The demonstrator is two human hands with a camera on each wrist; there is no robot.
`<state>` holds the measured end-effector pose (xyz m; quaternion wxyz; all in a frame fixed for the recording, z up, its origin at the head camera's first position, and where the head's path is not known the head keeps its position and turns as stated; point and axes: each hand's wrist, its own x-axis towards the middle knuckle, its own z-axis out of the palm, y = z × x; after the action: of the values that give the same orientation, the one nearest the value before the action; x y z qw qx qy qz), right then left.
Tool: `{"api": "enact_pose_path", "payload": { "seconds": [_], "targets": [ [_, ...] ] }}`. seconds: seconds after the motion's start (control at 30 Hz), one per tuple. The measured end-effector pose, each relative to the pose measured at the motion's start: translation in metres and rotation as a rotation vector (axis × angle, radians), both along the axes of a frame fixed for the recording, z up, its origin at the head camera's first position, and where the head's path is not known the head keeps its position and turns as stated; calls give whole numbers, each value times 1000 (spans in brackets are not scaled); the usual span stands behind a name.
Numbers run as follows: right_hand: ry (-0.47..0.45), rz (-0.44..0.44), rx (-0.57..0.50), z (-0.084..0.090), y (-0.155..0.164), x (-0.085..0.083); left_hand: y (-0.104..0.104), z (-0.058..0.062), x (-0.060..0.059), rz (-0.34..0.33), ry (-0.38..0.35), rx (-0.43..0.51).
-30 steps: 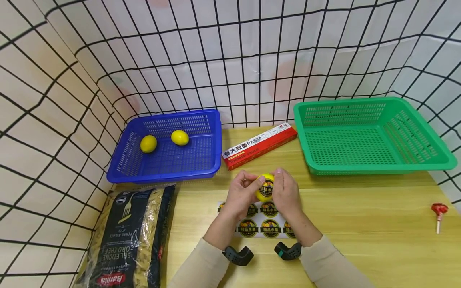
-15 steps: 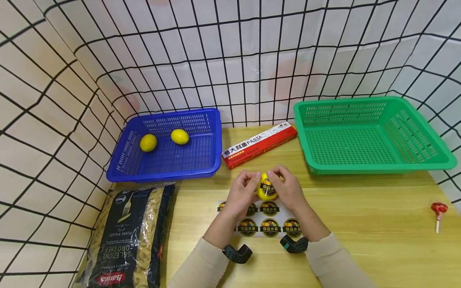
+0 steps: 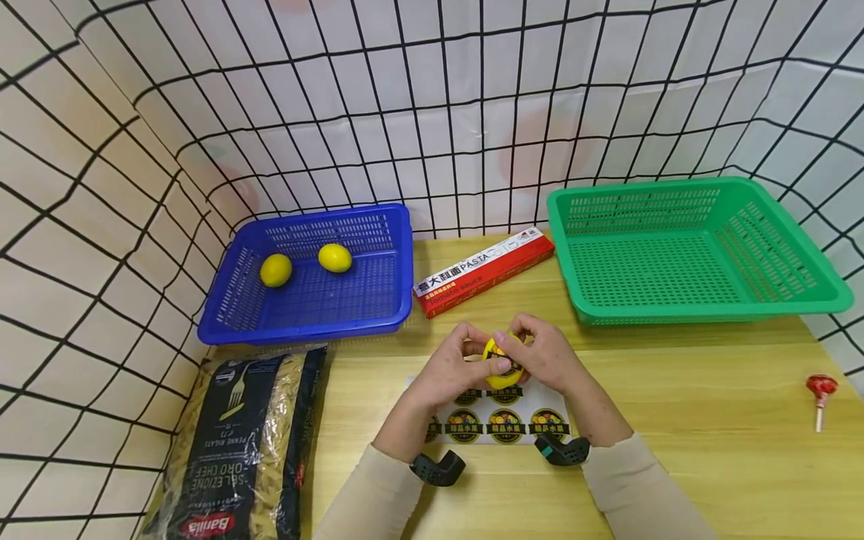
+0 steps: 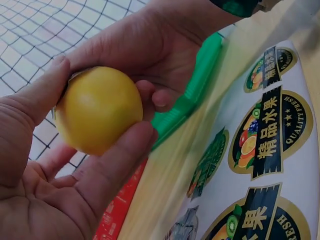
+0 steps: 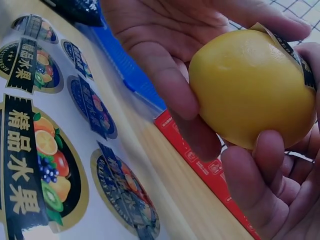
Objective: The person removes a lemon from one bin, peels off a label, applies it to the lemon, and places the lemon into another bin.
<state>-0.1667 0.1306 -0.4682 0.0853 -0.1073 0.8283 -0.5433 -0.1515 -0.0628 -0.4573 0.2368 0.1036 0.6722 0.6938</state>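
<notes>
Both hands hold one yellow lemon (image 3: 504, 381) low over the table, close above a white sheet of round fruit stickers (image 3: 484, 429). My left hand (image 3: 448, 371) grips its left side, the thumb on the front face. From the other side my right hand (image 3: 550, 364) pinches the lemon, its thumb on the black-and-gold sticker on that face. In the right wrist view the sticker (image 5: 294, 54) lies against the lemon with one edge lifted off the peel. The left wrist view shows the bare back of the lemon (image 4: 100, 110) between the fingers.
A blue basket (image 3: 304, 331) with two lemons stands at the back left, a green basket (image 3: 709, 309) at the back right. Between them lies a red pasta box (image 3: 486, 271). A penne bag (image 3: 243, 442) is at the left, a red lollipop (image 3: 821, 386) far right. Black wire mesh surrounds the table.
The right hand has turned and spread further right, its thumb now across the sticker. The left thumb has come down onto the lemon's front, and the lemon has tilted.
</notes>
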Motion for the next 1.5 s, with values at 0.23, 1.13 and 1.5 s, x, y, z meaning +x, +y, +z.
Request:
{"api": "enact_pose_path", "payload": {
  "seconds": [0.23, 1.13, 1.5],
  "targets": [
    [-10, 8, -45, -1, 2, 0, 0, -1, 0, -38, 61, 4],
    [127, -132, 42, -2, -3, 0, 1, 0, 2, -37, 76, -68],
    [189, -211, 105, -3, -5, 0, -1, -3, -3, 15, -1, 77]
  ]
}}
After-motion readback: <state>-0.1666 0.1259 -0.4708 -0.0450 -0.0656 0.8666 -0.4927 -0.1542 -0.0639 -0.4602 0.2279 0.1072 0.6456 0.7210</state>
